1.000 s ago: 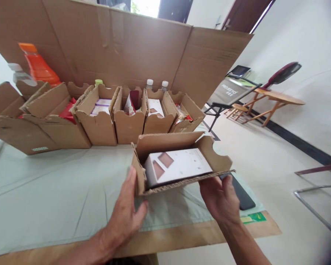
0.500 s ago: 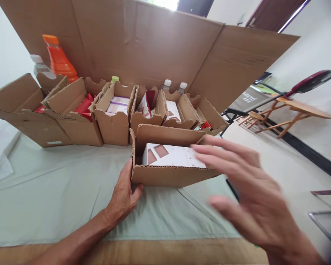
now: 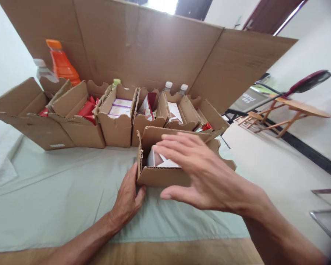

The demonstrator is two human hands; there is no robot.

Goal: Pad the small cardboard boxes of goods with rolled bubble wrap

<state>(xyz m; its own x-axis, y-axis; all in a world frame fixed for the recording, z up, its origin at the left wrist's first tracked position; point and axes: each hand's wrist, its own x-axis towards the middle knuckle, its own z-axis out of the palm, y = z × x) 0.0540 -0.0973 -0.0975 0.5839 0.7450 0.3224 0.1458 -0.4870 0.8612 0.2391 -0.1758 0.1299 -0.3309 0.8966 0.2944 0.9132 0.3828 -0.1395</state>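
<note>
A long open cardboard box (image 3: 165, 177) stands in front of me on the pale green cloth. Inside it lies a white carton (image 3: 165, 162) with brown patches, partly covered by my right hand. My left hand (image 3: 128, 193) grips the left end of the box, its thumb at the near corner and its fingertips hidden at the side. Over the box, my right hand (image 3: 202, 171) is open, with fingers outstretched above the carton and the thumb apart on the near side. Whether its fingers touch the carton, I cannot tell.
Behind stands a row of cardboard bins (image 3: 117, 129) holding red packets (image 3: 88, 110), purple-edged packs (image 3: 121, 106) and other goods. A tall cardboard panel (image 3: 151, 48) rises at the back, with an orange bottle (image 3: 63, 66) before it. A folding wooden table (image 3: 300, 106) stands at right.
My right hand has moved left and now covers much of the white carton. The box and my left hand sit slightly farther right in view.
</note>
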